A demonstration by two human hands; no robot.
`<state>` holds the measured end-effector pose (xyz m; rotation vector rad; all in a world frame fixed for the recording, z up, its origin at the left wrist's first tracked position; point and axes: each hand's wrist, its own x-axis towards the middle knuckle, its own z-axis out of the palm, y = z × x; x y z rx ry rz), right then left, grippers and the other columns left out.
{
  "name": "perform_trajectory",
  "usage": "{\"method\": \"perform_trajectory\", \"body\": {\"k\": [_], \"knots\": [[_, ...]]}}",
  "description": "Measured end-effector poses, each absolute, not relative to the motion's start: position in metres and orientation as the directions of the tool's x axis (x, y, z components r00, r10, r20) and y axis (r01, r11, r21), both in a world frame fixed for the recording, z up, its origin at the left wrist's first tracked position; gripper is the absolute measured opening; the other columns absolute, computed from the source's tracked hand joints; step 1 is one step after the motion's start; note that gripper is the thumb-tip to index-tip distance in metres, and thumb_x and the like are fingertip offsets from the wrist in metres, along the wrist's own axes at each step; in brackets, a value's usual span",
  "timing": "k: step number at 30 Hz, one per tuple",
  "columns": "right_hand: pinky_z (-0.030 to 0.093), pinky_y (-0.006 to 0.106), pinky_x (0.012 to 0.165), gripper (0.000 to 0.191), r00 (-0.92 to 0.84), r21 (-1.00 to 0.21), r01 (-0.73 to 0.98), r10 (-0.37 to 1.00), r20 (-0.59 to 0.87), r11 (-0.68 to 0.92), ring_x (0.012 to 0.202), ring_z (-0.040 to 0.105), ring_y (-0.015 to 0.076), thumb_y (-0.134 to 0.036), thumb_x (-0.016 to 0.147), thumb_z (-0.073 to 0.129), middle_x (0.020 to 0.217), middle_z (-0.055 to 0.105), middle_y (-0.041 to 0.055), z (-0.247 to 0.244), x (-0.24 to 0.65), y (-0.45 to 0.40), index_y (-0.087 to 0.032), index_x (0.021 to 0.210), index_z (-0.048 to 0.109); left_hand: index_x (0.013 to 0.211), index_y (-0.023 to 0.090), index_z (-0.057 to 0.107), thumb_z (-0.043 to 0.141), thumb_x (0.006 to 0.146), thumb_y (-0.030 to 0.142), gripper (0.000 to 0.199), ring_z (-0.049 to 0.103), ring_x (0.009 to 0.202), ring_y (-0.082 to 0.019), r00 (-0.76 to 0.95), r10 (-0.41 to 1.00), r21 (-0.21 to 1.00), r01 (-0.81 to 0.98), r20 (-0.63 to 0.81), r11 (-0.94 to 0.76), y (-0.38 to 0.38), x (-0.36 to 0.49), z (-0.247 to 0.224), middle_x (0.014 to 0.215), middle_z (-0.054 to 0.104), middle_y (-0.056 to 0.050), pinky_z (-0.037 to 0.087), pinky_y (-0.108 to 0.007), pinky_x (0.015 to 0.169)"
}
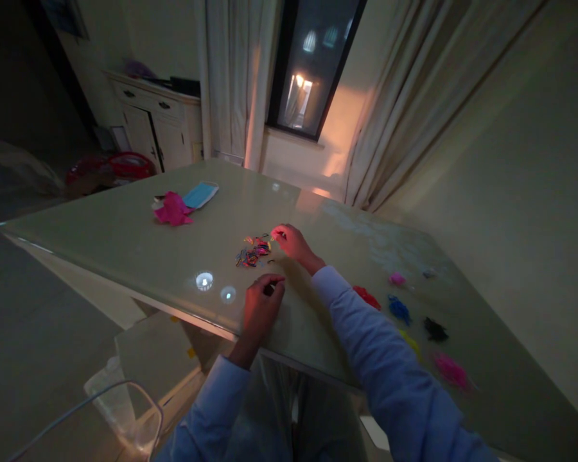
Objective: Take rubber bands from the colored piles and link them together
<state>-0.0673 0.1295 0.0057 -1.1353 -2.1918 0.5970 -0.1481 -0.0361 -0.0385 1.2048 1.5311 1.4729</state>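
Note:
A loose heap of small multicoloured rubber bands [253, 253] lies on the pale green glossy table [313, 327]. At its right edge is my right hand [293, 245], thumb and fingertips pinched on what looks like a thin yellow rubber band [271, 238]. Nearer to me, my left hand [262, 303] is curled closed just above the table's front part, apart from the heap. Whatever its fingers may hold is hidden. Beyond my right forearm are separate small bunches: red [367, 297], blue [399, 309], black [435, 329], yellow [410, 344] and pink [451, 371].
A blue face mask [201, 195] and a crumpled pink piece [173, 209] lie at the table's far left. A small pink bit [397, 278] rests on the right side. Below the front edge are a box [157, 353] and a white cable [125, 383].

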Motion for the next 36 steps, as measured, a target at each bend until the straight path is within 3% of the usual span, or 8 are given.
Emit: {"method": "perform_trajectory", "body": {"k": [5, 9, 13, 19, 27, 36], "knots": [[0.044, 0.021, 0.055, 0.018, -0.320, -0.790, 0.437, 0.895, 0.311, 0.431, 0.056, 0.056, 0.0095, -0.030, 0.092, 0.047, 0.077, 0.065, -0.0002, 0.016, -0.030, 0.093, -0.018, 0.092, 0.061, 0.091, 0.016, 0.074, 0.061, 0.080, 0.037, 0.027, 0.059, 0.061, -0.014, -0.335, 0.937, 0.990, 0.127, 0.099, -0.059, -0.035, -0.149, -0.043, 0.070, 0.069, -0.001, 0.044, -0.024, 0.059], [0.038, 0.019, 0.043, 0.022, -0.184, -0.970, 0.016, 0.954, 0.237, 0.244, 0.049, 0.053, 0.0075, -0.042, 0.084, 0.063, 0.074, 0.065, -0.0017, 0.022, -0.001, 0.048, -0.020, 0.086, 0.060, 0.089, 0.015, 0.074, 0.063, 0.076, 0.040, 0.030, 0.062, 0.067, -0.017, -0.350, 0.929, 0.988, 0.136, 0.121, -0.077, -0.034, -0.151, -0.042, 0.076, 0.072, -0.004, 0.046, -0.026, 0.063], [0.042, 0.019, 0.043, 0.023, -0.079, -0.969, -0.183, 0.980, 0.185, 0.168, 0.050, 0.058, 0.0084, -0.039, 0.077, 0.075, 0.077, 0.069, -0.0010, 0.027, 0.024, 0.002, -0.020, 0.085, 0.065, 0.086, 0.016, 0.074, 0.065, 0.073, 0.042, 0.031, 0.064, 0.069, -0.018, -0.364, 0.921, 0.987, 0.129, 0.136, -0.094, -0.036, -0.151, -0.038, 0.076, 0.073, -0.005, 0.047, -0.027, 0.063], [0.043, 0.018, 0.042, 0.024, 0.167, -0.928, -0.299, 0.969, 0.181, 0.225, 0.047, 0.058, 0.0066, -0.033, 0.074, 0.079, 0.078, 0.072, -0.0009, 0.030, 0.058, -0.050, -0.019, 0.089, 0.066, 0.087, 0.015, 0.074, 0.067, 0.073, 0.041, 0.030, 0.064, 0.069, -0.017, -0.374, 0.915, 0.986, 0.129, 0.150, -0.108, -0.036, -0.153, -0.042, 0.079, 0.074, -0.005, 0.048, -0.026, 0.063], [0.037, 0.014, 0.035, 0.029, 0.386, -0.882, -0.398, 0.918, 0.086, 0.250, 0.040, 0.052, 0.0031, -0.030, 0.068, 0.085, 0.078, 0.072, -0.0011, 0.029, 0.088, -0.096, -0.018, 0.089, 0.069, 0.088, 0.016, 0.075, 0.070, 0.071, 0.042, 0.032, 0.065, 0.073, -0.018, -0.394, 0.903, 0.974, 0.205, 0.173, -0.097, -0.035, -0.158, -0.046, 0.083, 0.075, -0.005, 0.049, -0.027, 0.065], [0.035, 0.014, 0.031, 0.030, 0.457, -0.872, -0.417, 0.888, 0.044, 0.257, 0.037, 0.051, 0.0041, -0.032, 0.065, 0.087, 0.073, 0.073, -0.0008, 0.030, 0.101, -0.110, -0.018, 0.087, 0.071, 0.089, 0.017, 0.075, 0.070, 0.069, 0.044, 0.034, 0.060, 0.065, -0.016, -0.402, 0.898, 0.966, 0.248, 0.178, -0.080, -0.036, -0.157, -0.043, 0.079, 0.073, -0.003, 0.046, -0.025, 0.059]]}}
